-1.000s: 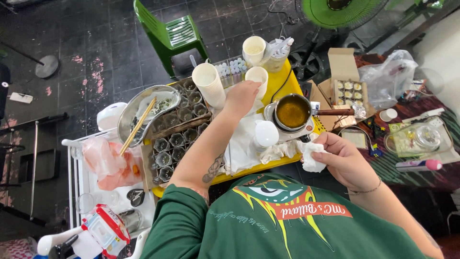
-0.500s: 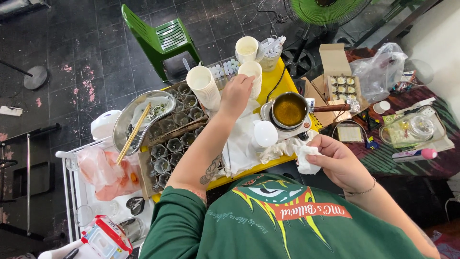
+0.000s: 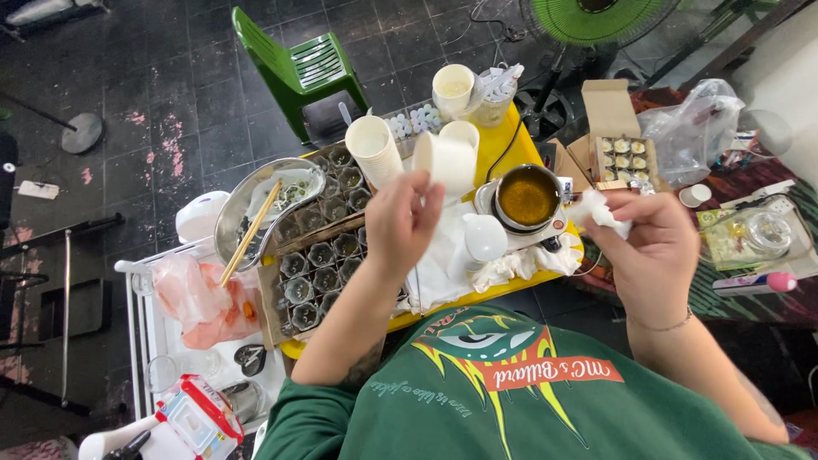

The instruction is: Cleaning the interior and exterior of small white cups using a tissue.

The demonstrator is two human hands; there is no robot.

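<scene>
My left hand (image 3: 399, 223) holds a white paper cup (image 3: 445, 162) lifted above the yellow table (image 3: 504, 143). My right hand (image 3: 649, 247) grips a crumpled white tissue (image 3: 596, 209) just right of a small pot of amber liquid (image 3: 528, 198). Below my left hand lies a tray of several small dark cups (image 3: 322, 255). A stack of white paper cups (image 3: 373, 150) stands beside the lifted cup.
A metal bowl with chopsticks (image 3: 261, 209) sits left of the tray. White cloths (image 3: 503, 264) lie under the pot. An open cardboard box of small jars (image 3: 624, 153) is at right. A green plastic chair (image 3: 298, 66) and a green fan (image 3: 596, 17) stand on the dark floor.
My left hand has lifted a white paper cup off the table and drawn it toward me. My right hand has risen with the tissue, nearer to the pot.
</scene>
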